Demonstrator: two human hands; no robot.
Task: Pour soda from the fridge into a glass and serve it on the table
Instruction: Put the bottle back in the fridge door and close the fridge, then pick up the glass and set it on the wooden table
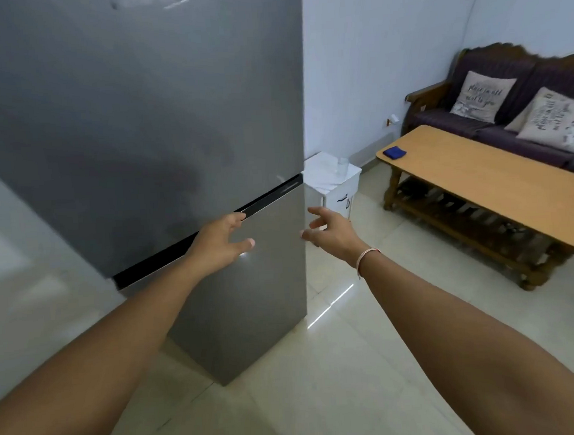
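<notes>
- Nearest the camera: left hand (221, 242) spread open, holding nothing, fingertips right at the dark seam of the fridge (171, 140) between upper and lower door, thumb hanging below it over the lower door.
- Right hand (327, 229) also open and empty, fingers loosely curled, just off the fridge's right edge, not clearly touching it. Thin bracelet (366, 257) on that wrist.
- Fridge shut, so no soda visible anywhere; presumably inside, can't confirm.
- Likely step: getting a grip on a door to pull it open. Whole task basically still to do.
- Possible slip: no proper handle visible, only that seam, so fingers could skid off the smooth steel. Could also end up tugging the wrong door.
- Just behind the fridge's right side: a clear glass (343, 165) standing on a small white cabinet (336, 183). Looks close enough that a door swinging wide or a careless elbow might knock it off. Hard tile floor, so wouldn't end well.
- Further right of the fridge: wooden table (501, 188), the likely serving spot, with a small blue cloth (395, 152) near its corner.
- Farthest from the fridge: dark sofa (475, 119) with two cushions (482, 96).
- Writing: cushions have script lettering, too blurry to read. Faint smudged mark at the fridge's top, maybe a logo, unreadable. Dark marking on the cabinet front, also illegible.
</notes>
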